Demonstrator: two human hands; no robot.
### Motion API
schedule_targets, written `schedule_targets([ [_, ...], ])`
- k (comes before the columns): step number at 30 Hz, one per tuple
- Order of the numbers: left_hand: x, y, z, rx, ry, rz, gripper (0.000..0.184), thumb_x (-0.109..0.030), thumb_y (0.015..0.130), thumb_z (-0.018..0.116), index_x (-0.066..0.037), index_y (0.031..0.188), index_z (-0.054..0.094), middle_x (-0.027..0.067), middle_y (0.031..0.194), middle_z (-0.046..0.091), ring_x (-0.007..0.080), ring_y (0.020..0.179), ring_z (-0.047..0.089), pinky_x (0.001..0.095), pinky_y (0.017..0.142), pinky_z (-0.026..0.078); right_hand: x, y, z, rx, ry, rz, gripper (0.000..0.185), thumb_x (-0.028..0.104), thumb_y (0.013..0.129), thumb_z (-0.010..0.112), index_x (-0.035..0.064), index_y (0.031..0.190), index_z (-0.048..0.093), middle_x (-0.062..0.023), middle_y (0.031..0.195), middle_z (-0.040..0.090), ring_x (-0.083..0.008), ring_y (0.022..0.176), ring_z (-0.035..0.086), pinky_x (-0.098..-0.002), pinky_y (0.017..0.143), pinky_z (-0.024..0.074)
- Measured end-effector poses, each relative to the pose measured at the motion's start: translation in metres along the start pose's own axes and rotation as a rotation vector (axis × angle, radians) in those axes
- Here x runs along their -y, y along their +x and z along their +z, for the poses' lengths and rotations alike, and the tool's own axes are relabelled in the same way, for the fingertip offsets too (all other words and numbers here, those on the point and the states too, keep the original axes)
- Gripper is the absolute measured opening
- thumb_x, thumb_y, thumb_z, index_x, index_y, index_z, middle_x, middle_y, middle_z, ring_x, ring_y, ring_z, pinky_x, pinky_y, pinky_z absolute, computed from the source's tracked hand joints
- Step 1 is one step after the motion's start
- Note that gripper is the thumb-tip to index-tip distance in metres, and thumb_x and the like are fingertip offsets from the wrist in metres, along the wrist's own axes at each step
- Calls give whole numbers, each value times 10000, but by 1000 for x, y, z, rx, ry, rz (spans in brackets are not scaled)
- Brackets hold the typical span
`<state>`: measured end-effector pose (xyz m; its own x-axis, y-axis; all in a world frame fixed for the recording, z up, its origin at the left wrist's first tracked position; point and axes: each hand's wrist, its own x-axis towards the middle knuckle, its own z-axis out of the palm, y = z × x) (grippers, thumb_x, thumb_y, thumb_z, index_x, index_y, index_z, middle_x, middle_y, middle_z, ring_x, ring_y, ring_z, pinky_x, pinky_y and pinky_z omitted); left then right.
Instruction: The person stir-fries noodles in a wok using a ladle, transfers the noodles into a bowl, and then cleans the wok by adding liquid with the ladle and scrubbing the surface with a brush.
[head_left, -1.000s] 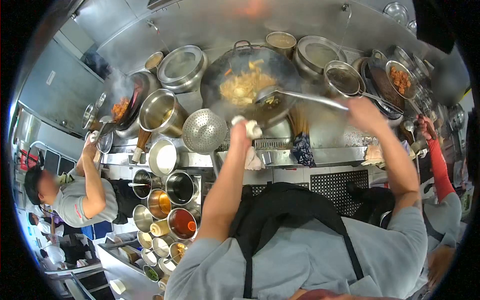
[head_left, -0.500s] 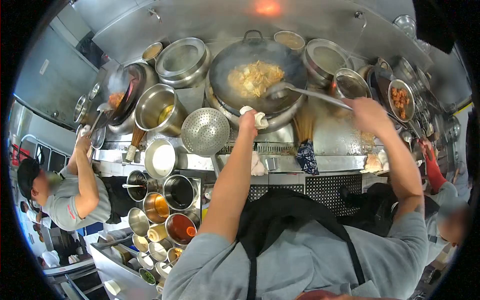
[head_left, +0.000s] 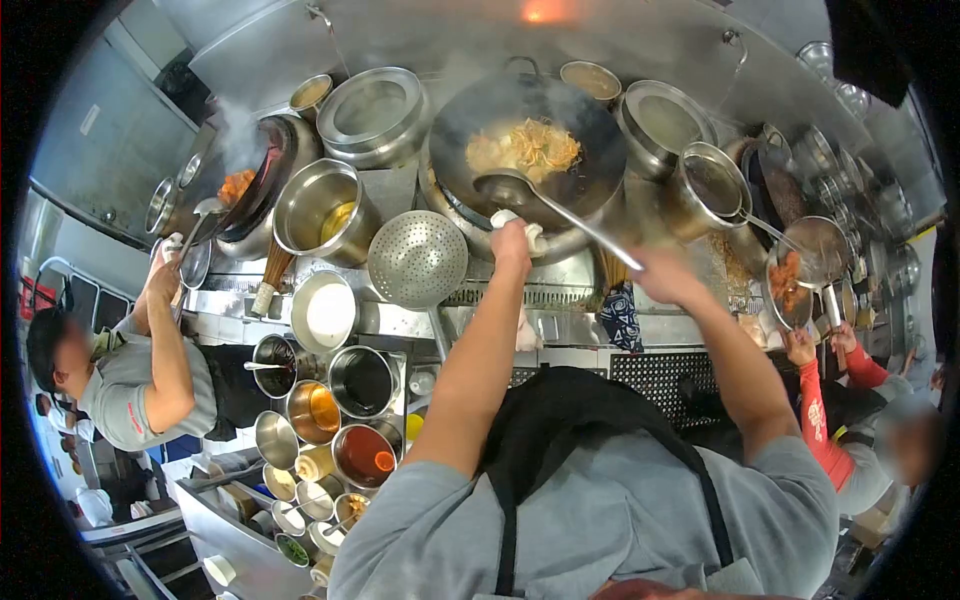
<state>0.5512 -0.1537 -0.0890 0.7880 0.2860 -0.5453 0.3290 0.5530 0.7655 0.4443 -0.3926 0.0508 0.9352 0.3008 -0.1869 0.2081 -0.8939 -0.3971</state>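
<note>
The ladle has been swung from four to seven o'clock in the wok, set at twelve. Its handle is wrapped by the right hand; a cloth is pinched at the wok's near side by the left hand. The wok seems heavy, best gripped there, padded.

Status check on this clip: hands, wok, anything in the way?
Left hand gripping cloth at wok's near rim. Right hand on ladle, bowl in wok. Food in wok. Strainer close on left, not blocking.
</note>
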Motion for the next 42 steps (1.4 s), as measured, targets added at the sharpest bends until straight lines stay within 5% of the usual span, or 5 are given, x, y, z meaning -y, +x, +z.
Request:
schedule_targets([
  [12, -7, -10, 4, -61, 7, 110, 172, -66, 738, 585, 64, 844, 622, 129, 817, 643, 260, 669, 641, 396, 573, 507, 28, 71, 60, -140, 125, 54, 430, 90, 851, 511, 81, 1280, 543, -244, 984, 667, -419, 924, 643, -498, 832, 510],
  [23, -3, 15, -7, 97, 19, -48, 178, -98, 768, 621, 35, 885, 637, 131, 841, 663, 251, 693, 651, 382, 616, 514, -14, -16, -2, -113, -301, 94, 447, 92, 845, 527, 158, 1284, 576, -233, 910, 673, -411, 858, 658, -517, 768, 515],
  [27, -5, 21, -12, 145, 47, -60, 179, -105, 808, 609, 29, 926, 616, 128, 841, 662, 255, 709, 655, 396, 626, 519, -30, -41, 30, -295, 0, 186, 504, 80, 840, 543, 179, 1334, 537, -231, 897, 674, -414, 851, 658, -521, 769, 515],
  [35, -10, 15, -12, 140, 129, -50, 179, -105, 819, 601, 28, 938, 611, 126, 848, 656, 252, 721, 651, 402, 636, 509, -48, 83, 86, -504, -61, 241, 585, 115, 855, 545, 79, 1423, 410, -250, 1053, 634, -393, 951, 652, -476, 808, 539],
  [42, -10, 22, -10, 99, 175, -49, 151, -65, 786, 615, 21, 909, 620, 118, 822, 647, 247, 674, 646, 441, 600, 525, 10, 130, 53, -302, -13, 388, 484, 142, 943, 422, 71, 1422, 410, -248, 1101, 598, -391, 963, 649, -465, 812, 541],
])
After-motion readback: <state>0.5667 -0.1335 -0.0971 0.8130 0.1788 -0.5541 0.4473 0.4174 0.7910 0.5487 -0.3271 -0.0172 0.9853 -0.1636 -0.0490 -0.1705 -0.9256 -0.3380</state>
